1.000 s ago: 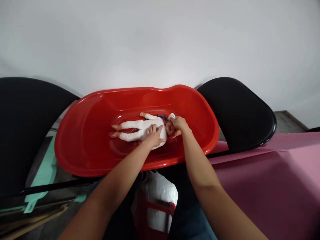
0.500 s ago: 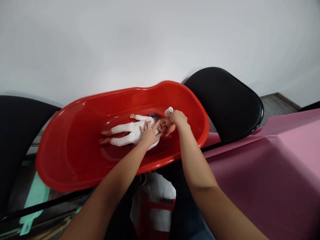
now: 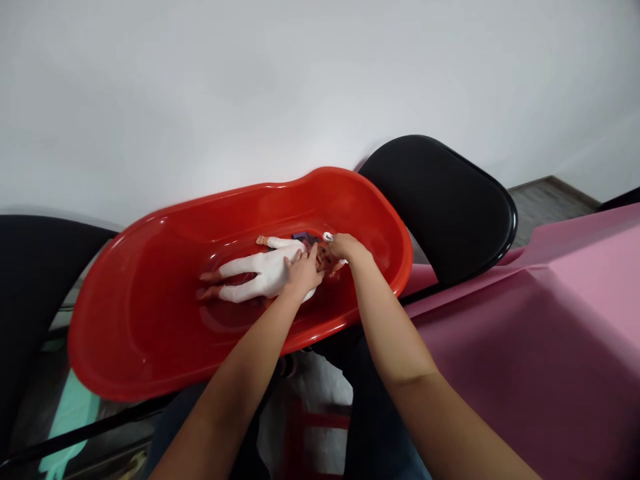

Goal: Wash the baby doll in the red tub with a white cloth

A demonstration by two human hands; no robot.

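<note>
From where I'm standing, a baby doll lies on its back in the middle of a red plastic baby bathtub, head toward 3 o'clock and feet toward 9. It's dressed in a white sleepsuit, with its feet and hands bare, and a purple cloth shows just past its shoulder at about 12 o'clock.

The person's left hand is spread wide, fingers fanned across the doll's upper chest and neck, touching it without gripping. The right hand sits at the doll's head, fingers drawn together in a pinch on a small white cloth, most of which they hide. Between them, the two hands cover much of the doll's face.

So far the pictures show this much done: the doll is laid in the tub, and the cloth is at its head. The sleepsuit is on, and whether the doll or tub is wet I can't tell from here.

Around the tub, a black padded seat sits at 2 o'clock and a pink plastic sheet at 4 o'clock — a second black seat is at 9.
</note>
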